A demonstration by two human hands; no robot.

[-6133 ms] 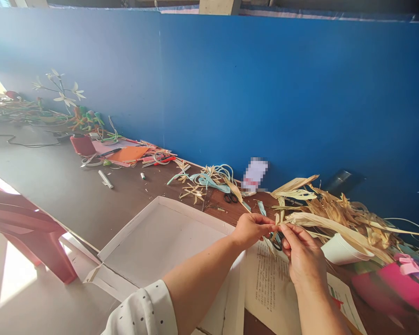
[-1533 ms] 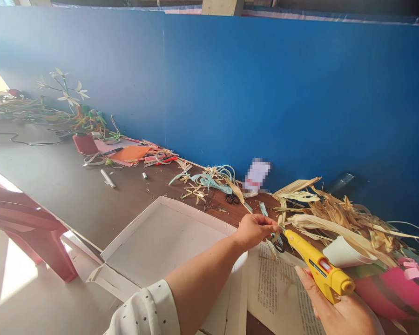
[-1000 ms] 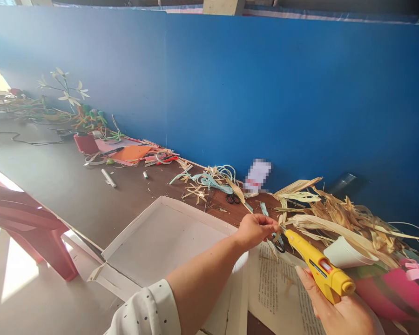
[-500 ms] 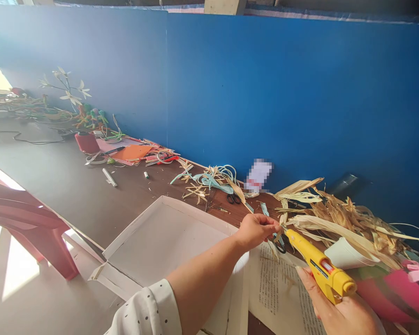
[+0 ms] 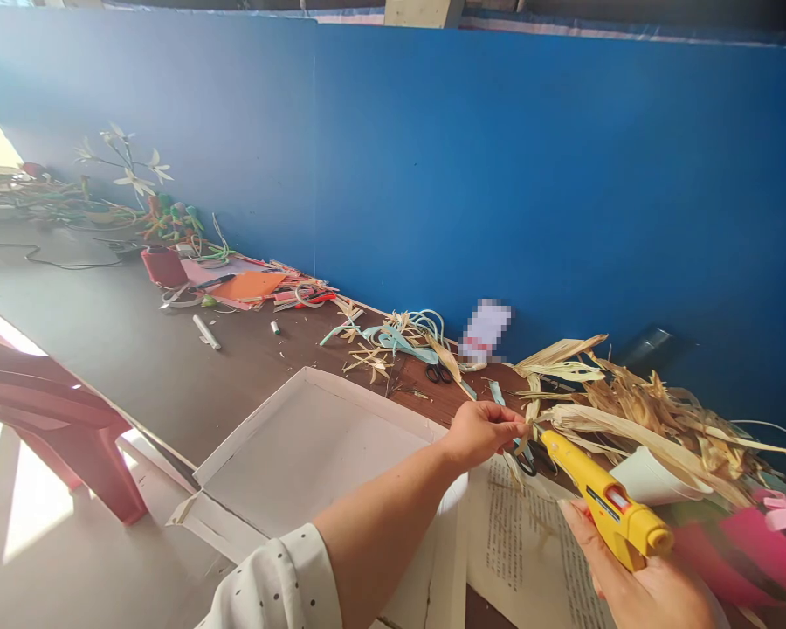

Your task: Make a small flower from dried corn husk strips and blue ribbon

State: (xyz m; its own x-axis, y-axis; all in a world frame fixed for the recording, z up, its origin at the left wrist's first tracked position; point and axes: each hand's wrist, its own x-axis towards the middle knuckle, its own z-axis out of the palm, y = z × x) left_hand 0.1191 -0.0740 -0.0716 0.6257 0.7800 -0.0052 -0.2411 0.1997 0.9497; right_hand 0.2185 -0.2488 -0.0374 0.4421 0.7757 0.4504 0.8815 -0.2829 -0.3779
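My right hand [image 5: 635, 559] is closed around the handle of a yellow hot glue gun [image 5: 596, 489], its nozzle pointing up and left. At the nozzle tip, my left hand [image 5: 481, 432] pinches a small strip of pale corn husk [image 5: 522, 444]; its exact shape is partly hidden by my fingers. Black-handled scissors [image 5: 527, 465] lie just beneath the fingertips. A printed paper sheet [image 5: 504, 533] spreads under both hands. To the right rests a heap of dried corn husks [image 5: 661, 411], with a white cup [image 5: 658, 476] on its side by it.
A shallow white box lid [image 5: 301, 445] sits left of my arm. Along the blue panel [image 5: 530, 175] lie husk flowers [image 5: 370, 358], another pair of scissors [image 5: 438, 373], orange paper [image 5: 245, 286] and a red thread spool [image 5: 163, 266]. A pink plastic stool [image 5: 72, 411] stands at the table's left edge.
The glue gun and my right hand have shifted very slightly to the right and down, its nozzle a little farther from my left fingertips. My left hand stays in place.
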